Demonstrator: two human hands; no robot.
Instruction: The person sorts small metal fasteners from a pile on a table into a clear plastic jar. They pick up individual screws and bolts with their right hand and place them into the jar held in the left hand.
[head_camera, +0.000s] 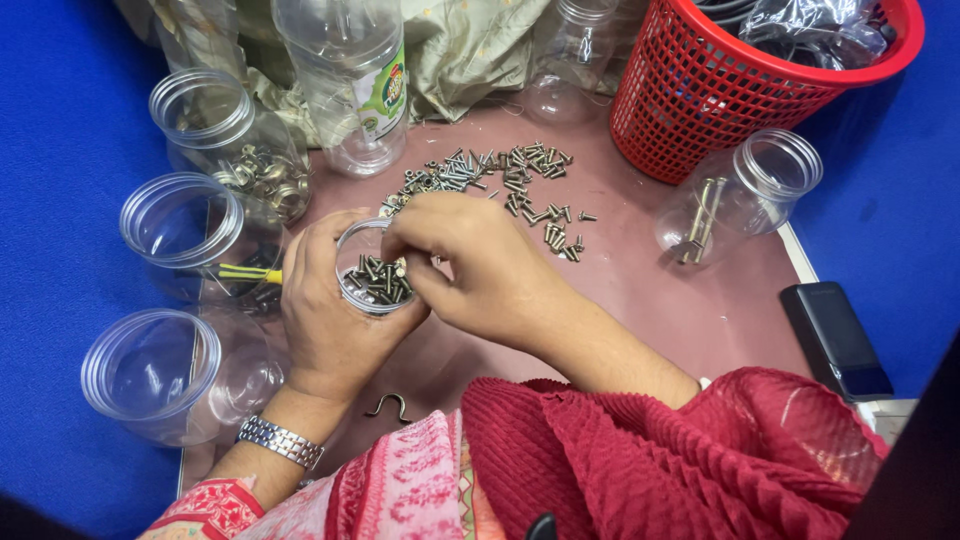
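sorting screws into a small jar, partly done

while the left hand (325, 310) grips a small clear jar (372, 268) at the near centre of the desk (650, 300), the right hand (470, 262) pinches its fingertips over the jar's mouth, seemingly holding a screw, though this is hidden. the jar holds a shallow layer of dark screws, so filling appears begun. a loose pile of screws (500, 180) lies just beyond, unsorted. at left, three larger jars (180, 220) stand open.

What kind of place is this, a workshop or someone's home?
Probably a small sorting bench: a pile of loose screws on the table, clear plastic jars holding sorted hardware, and blue partition walls around it.
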